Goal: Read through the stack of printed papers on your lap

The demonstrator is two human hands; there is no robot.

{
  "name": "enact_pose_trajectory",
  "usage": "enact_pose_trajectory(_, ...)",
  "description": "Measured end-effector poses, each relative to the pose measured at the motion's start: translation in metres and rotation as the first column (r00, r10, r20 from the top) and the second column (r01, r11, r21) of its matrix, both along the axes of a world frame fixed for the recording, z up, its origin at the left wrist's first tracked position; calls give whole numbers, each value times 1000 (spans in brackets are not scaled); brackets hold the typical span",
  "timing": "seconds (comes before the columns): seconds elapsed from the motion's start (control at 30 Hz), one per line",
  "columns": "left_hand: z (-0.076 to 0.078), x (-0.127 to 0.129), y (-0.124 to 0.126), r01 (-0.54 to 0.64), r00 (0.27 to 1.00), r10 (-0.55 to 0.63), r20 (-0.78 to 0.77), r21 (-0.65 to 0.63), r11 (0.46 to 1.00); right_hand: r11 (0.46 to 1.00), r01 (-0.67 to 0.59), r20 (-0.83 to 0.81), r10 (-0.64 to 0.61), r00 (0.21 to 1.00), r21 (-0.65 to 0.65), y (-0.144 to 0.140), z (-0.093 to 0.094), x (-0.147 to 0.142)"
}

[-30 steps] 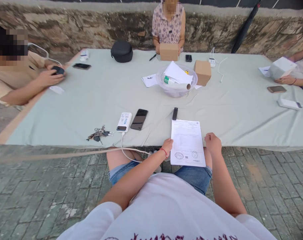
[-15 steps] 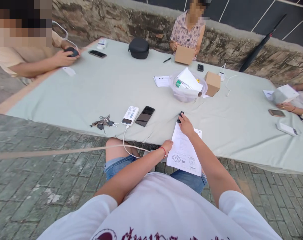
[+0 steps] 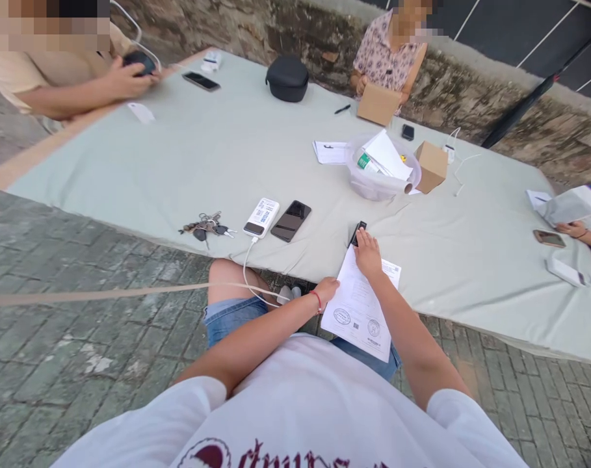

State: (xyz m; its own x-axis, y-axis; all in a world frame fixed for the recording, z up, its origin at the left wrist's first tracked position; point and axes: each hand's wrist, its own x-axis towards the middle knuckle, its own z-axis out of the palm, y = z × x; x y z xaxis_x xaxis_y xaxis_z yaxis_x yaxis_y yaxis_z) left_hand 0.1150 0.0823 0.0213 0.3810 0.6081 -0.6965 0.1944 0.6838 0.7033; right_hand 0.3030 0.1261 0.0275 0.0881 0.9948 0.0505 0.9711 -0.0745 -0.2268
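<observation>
Fingertips of my right hand (image 3: 368, 252) rest on the near end of one small black oblong device (image 3: 357, 233); the digits lie close together and flat, not closed round it, and they hide its lower end. My left hand (image 3: 327, 288) pinches the left edge of one printed white paper sheet (image 3: 361, 305), thumb on top, the other digits hidden beneath. That sheet overhangs the near edge of the grey-green cloth-covered table (image 3: 178, 169), its lower half above my lap; two round stamps show near its bottom, the print too small to read.

Along the near edge, left of the device, I count:
- one black smartphone, face up (image 3: 290, 220)
- one white power bank (image 3: 261, 217), its white cable (image 3: 249, 273) dropping over the edge
- one bunch of keys (image 3: 206, 225); the number of keys I cannot tell

Middle of the table: one clear plastic bowl (image 3: 379, 186) with papers and a roll inside, contents partly hidden; one brown cardboard box (image 3: 431, 166) just beside it; one loose white sheet (image 3: 330, 152) on its other side.

Far edge: one black zipped pouch (image 3: 287, 78), one black pen (image 3: 342, 109), one small dark phone (image 3: 407, 132), and a second cardboard box (image 3: 378, 104) held by a person seated there.

Left edge: another person's hands (image 3: 127, 77) hold a dark object, largely covered. Right edge: a third person's hand (image 3: 571, 228), cut off by the frame.
</observation>
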Motion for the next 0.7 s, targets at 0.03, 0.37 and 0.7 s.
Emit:
enact_pose_trajectory(0.03,0,-1,-1,7,1000,-7,-4,-4,1000,1000,0,7,0,1000,-8,0,1,1)
enact_pose_trajectory(0.37,6,-3,1,24,999,-21,36,-76,997,998,24,-53,-28,998,-65,1,26,17)
enact_pose_trajectory(0.7,13,-11,0,39,993,-30,114,-77,996,994,64,-87,-72,994,-87,7,24,13)
